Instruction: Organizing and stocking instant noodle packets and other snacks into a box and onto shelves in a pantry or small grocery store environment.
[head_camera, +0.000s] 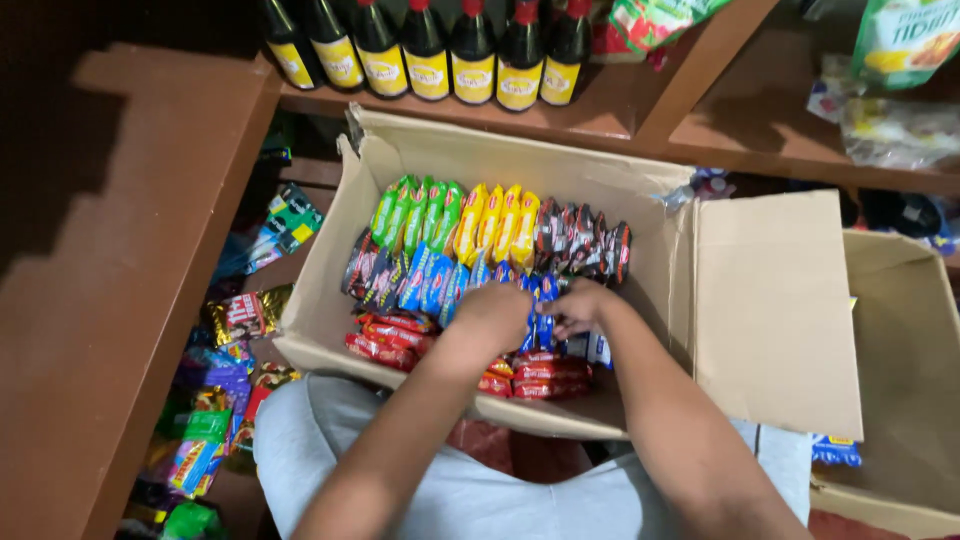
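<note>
Both hands, left hand (492, 315) and right hand (577, 308), grip blue packets (541, 318) (inside cardboard box (325, 310)).

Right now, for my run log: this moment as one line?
left hand on blue packets | right hand pinching blue packet | cardboard box on lap

Row of dark bottles (430, 50) with yellow labels on the brown wooden shelf (620, 110). To the right of the bottles, a green bag (905, 35) and clear plastic wrappers (895, 130). Below and left of the bottles, loose bright packets (215, 400) heaped beside a brown wooden post (120, 280). Far right, a second open carton (905, 380).
</note>
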